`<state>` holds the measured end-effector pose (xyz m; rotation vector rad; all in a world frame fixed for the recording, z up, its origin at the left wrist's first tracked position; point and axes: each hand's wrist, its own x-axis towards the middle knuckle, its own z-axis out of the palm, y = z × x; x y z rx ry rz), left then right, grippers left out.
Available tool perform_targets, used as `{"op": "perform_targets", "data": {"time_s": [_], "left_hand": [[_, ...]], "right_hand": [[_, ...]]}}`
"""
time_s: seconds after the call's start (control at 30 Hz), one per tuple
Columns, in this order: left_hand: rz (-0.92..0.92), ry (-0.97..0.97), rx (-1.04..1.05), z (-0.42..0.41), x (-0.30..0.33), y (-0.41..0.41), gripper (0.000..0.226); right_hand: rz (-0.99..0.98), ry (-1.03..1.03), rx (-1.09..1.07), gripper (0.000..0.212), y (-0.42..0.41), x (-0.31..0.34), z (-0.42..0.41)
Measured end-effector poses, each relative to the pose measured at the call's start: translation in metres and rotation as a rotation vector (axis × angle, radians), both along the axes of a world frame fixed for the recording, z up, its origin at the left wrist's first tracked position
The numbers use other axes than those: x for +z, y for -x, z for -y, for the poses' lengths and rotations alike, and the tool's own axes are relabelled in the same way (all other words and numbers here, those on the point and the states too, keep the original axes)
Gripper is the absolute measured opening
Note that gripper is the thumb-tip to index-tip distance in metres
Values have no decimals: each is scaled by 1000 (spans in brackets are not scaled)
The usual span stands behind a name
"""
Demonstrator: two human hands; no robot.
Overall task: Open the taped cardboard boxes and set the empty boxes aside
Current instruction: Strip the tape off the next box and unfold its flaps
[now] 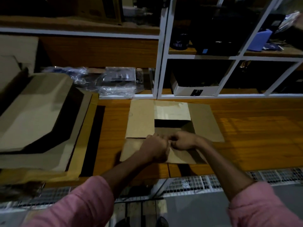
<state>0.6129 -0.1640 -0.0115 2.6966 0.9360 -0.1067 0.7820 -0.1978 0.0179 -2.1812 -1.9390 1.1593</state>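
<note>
A small brown cardboard box (141, 122) sits on the wooden table, its flaps spread open and a dark opening showing in the middle. My left hand (155, 147) and my right hand (183, 141) meet at the box's near flap, knuckles almost touching. Both have their fingers curled on the near flap's edge. What lies under the fingers is hidden.
A large open cardboard box (37, 112) stands at the left on flattened cardboard. Clear plastic bags (114, 82) lie behind the small box. White-framed shelves (236, 58) hold dark items and a white box (193, 91). The wooden table (254, 131) stretches to the right.
</note>
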Motion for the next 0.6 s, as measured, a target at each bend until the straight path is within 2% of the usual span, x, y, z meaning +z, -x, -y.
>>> {"op": "perform_targets", "data": {"time_s": [0.07, 0.13, 0.27, 0.33, 0.4, 0.47, 0.6], "left_hand": [[9, -139, -18, 6, -22, 8, 53], [60, -168, -40, 10, -33, 9, 66], [219, -19, -55, 17, -32, -6, 59], [226, 51, -21, 9, -35, -13, 61], [147, 57, -8, 3, -38, -17, 70], [46, 11, 55, -2, -41, -14, 68], [102, -183, 259, -17, -37, 9, 70]], "right_hand": [[-37, -39, -58, 30, 2, -19, 8], [-10, -121, -111, 36, 3, -32, 13], [185, -280, -155, 34, 9, -52, 19], [245, -284, -191, 36, 15, -57, 21], [275, -310, -187, 38, 18, -62, 24], [292, -339, -163, 30, 17, -63, 26], [258, -368, -148, 14, 11, -63, 31]]}}
